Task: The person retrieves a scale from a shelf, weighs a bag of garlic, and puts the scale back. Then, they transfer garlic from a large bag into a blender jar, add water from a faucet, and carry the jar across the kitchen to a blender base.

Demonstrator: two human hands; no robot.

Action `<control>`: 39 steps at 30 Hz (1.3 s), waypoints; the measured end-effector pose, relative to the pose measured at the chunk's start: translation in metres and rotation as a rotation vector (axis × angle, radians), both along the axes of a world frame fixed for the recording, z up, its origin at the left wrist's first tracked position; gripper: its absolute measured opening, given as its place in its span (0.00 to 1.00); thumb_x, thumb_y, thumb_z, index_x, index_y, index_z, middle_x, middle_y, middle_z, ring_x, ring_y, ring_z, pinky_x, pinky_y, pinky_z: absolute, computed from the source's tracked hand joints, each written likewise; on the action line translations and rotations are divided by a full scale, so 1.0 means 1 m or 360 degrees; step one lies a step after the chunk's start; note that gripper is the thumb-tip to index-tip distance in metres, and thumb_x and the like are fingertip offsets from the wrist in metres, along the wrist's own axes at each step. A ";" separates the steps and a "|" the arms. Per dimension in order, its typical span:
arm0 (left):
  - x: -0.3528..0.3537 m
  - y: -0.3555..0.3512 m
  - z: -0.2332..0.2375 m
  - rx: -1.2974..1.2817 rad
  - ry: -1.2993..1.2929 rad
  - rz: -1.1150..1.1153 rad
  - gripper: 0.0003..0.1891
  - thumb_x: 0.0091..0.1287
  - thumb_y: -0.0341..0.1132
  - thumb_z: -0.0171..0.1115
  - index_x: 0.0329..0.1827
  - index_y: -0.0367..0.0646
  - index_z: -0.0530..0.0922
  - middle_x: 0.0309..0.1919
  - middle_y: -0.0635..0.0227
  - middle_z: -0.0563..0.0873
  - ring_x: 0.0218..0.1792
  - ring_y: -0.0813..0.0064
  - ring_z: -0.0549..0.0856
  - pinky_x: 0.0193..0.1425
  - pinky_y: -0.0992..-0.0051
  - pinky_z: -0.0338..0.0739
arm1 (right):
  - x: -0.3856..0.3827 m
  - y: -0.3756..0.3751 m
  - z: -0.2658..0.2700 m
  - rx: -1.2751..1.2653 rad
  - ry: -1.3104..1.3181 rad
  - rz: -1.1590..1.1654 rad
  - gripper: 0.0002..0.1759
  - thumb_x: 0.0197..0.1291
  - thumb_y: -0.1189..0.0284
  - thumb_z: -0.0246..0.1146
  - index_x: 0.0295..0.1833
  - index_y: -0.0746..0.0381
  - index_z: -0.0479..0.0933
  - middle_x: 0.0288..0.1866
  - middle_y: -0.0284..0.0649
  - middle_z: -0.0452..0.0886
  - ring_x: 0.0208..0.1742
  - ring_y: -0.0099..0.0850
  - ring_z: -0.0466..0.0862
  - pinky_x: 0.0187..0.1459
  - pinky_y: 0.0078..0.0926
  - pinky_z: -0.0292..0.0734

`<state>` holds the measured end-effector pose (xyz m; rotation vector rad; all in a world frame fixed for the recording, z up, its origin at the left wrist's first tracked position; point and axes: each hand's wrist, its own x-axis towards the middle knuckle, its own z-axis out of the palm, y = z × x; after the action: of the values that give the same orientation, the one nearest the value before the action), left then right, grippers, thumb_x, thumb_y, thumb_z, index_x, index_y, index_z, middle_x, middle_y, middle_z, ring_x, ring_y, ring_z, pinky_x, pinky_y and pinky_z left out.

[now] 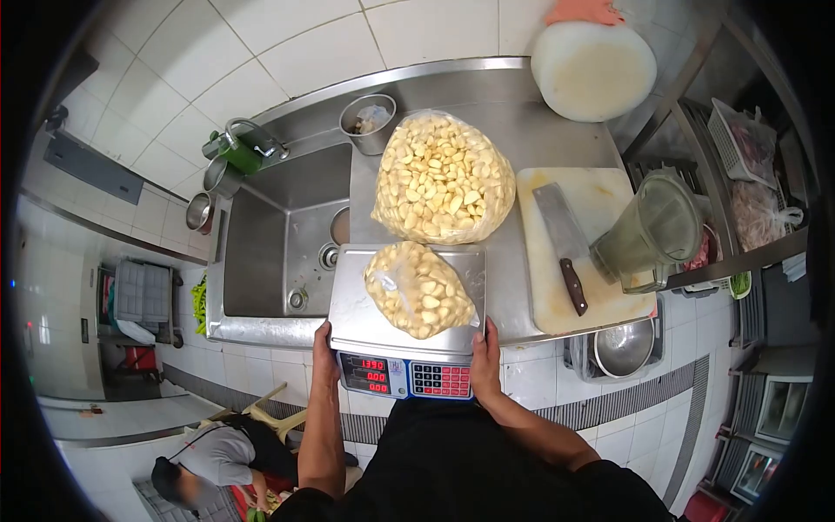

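Observation:
A digital scale with red lit digits and a keypad is at the counter's front edge, close to my body. My left hand grips its left side, and my right hand grips its right side. On the metal plate lies a small clear bag of peeled garlic cloves, closed at the top. Just behind the scale stands a much larger clear bag of garlic cloves. Some of my fingers are hidden beneath and behind the scale.
A cleaver lies on a cutting board to the right, with a blender jug beside it. On the left is a steel sink. A steel pot sits behind. Another person works low at the lower left.

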<state>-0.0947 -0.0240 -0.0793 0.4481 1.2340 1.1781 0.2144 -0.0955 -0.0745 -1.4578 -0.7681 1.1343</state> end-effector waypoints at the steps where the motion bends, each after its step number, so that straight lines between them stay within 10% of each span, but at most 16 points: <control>1: -0.001 0.005 -0.003 -0.0010 -0.0017 0.0003 0.27 0.70 0.49 0.54 0.62 0.36 0.75 0.57 0.61 0.83 0.59 0.66 0.80 0.66 0.69 0.70 | 0.002 0.006 0.004 -0.0023 0.0032 -0.0009 0.37 0.75 0.53 0.49 0.74 0.73 0.56 0.71 0.58 0.65 0.72 0.44 0.65 0.72 0.35 0.57; 25: 0.049 0.099 -0.023 0.0261 -0.0208 -0.0058 0.23 0.74 0.43 0.48 0.65 0.37 0.72 0.59 0.63 0.80 0.60 0.69 0.77 0.67 0.70 0.67 | 0.061 0.122 -0.015 -0.0021 -0.0207 -0.0018 0.30 0.73 0.56 0.53 0.72 0.65 0.65 0.68 0.50 0.72 0.69 0.38 0.70 0.70 0.30 0.61; 27: 0.055 0.104 0.005 0.0666 0.1199 0.0263 0.19 0.71 0.35 0.55 0.62 0.38 0.74 0.55 0.60 0.81 0.58 0.67 0.78 0.63 0.68 0.71 | 0.064 0.122 -0.008 0.0265 -0.1046 -0.0291 0.24 0.70 0.61 0.58 0.65 0.64 0.73 0.64 0.50 0.75 0.65 0.40 0.74 0.66 0.30 0.66; 34: 0.139 0.138 0.130 0.1728 0.1464 -0.0350 0.18 0.58 0.25 0.65 0.53 0.40 0.79 0.49 0.54 0.81 0.53 0.51 0.80 0.58 0.62 0.75 | 0.019 0.162 0.118 0.0684 -0.1048 0.0149 0.15 0.61 0.75 0.66 0.54 0.64 0.80 0.50 0.40 0.81 0.47 0.28 0.79 0.47 0.26 0.75; 39: 0.144 0.171 0.132 0.1894 0.1402 -0.0636 0.15 0.60 0.27 0.66 0.51 0.39 0.80 0.43 0.57 0.84 0.48 0.56 0.83 0.54 0.64 0.77 | 0.003 0.187 0.130 0.0568 -0.0958 0.0252 0.16 0.60 0.73 0.66 0.54 0.64 0.80 0.46 0.40 0.82 0.41 0.28 0.80 0.43 0.25 0.76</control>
<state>0.0496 0.1468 0.0523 2.1640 0.9052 1.2902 0.2177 0.0911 0.0556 -1.4524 -1.4452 0.6140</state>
